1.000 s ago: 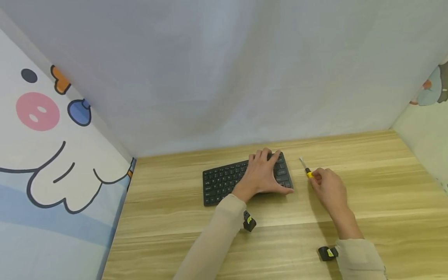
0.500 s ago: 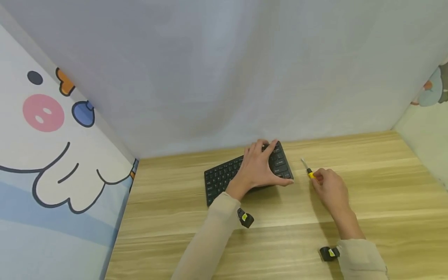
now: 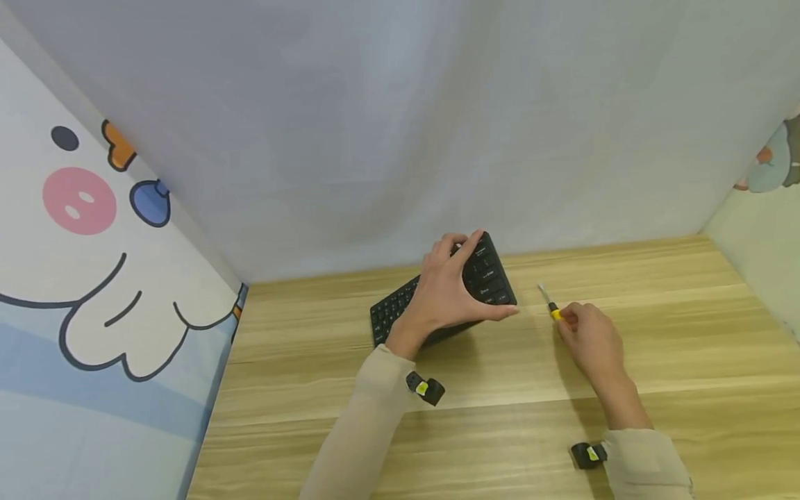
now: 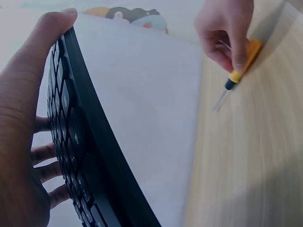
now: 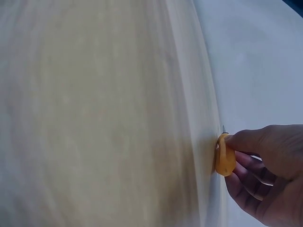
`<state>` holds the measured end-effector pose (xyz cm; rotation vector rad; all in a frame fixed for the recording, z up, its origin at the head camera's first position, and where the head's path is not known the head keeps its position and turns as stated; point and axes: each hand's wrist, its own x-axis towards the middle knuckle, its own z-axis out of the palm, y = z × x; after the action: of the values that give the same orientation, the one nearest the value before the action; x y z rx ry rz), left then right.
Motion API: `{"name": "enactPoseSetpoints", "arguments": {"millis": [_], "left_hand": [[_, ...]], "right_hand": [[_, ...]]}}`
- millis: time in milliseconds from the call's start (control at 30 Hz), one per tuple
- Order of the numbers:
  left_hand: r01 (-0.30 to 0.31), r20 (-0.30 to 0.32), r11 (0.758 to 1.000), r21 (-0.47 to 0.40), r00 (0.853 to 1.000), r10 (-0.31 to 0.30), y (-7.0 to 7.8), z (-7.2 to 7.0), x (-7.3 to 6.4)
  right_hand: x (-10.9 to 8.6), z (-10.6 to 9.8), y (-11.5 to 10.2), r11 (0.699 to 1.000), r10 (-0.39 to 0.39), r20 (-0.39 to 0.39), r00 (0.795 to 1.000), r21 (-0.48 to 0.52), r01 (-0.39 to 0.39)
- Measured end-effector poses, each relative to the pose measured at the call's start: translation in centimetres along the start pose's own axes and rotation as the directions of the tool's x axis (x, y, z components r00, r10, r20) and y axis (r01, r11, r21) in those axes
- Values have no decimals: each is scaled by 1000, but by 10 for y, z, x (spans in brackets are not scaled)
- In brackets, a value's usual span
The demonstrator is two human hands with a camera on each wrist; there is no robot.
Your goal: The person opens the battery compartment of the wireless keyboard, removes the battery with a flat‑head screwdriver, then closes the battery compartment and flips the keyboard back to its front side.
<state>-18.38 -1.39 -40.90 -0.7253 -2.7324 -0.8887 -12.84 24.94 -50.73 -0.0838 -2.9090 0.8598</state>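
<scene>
I note the left hand point(image 3: 451, 292) has tipped the keyboard point(image 3: 484, 274) up on its near edge since a second ago, its right end lifted off the table point(image 3: 656, 361); fingers curl over the far edge, thumb on the near side. The right hand point(image 3: 590, 340) remains pinching the yellow-handled screwdriver point(image 3: 553, 310) just right of it. The left wrist view alone shows the keys facing the palm; the right wrist view shows only the handle in the fingers point(image 5: 255, 142).

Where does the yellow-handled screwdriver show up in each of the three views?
Head: screwdriver right of centre, on the table, at the right hand.
Left wrist: upper right, under that hand's fingers.
Right wrist: only the yellow handle, lower right.
Shared landmark: the right hand touching its handle.
</scene>
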Motion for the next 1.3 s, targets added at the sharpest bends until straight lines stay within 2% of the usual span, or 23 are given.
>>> {"name": "enactPoseSetpoints", "arguments": {"millis": [267, 433, 633, 867, 1167, 1300], "left_hand": [[11, -6, 992, -129, 1000, -12, 1, -13, -2], [21, -10, 969, -247, 1000, -24, 0, -19, -5], [8, -19, 948, -319, 1000, -15, -2, -22, -10], [33, -9, 915, -402, 999, -41, -5, -24, -17], [-19, -74, 876, -482, 997, -19, -10, -32, -19], [-46, -115, 876, -480, 993, -11, -11, -37, -19]], "right_hand": [[1, -2, -2, 1000, -2, -8, 1000, 4, 2], [2, -2, -3, 1000, -3, -13, 1000, -1, 3], [0, 0, -1, 1000, -1, 1, 1000, 4, 1], [-5, 5, 3, 1000, -3, 1, 1000, -5, 3], [-3, 4, 3, 1000, -5, -5, 1000, -8, 5], [-2, 4, 3, 1000, -8, -15, 1000, -7, 8]]}}
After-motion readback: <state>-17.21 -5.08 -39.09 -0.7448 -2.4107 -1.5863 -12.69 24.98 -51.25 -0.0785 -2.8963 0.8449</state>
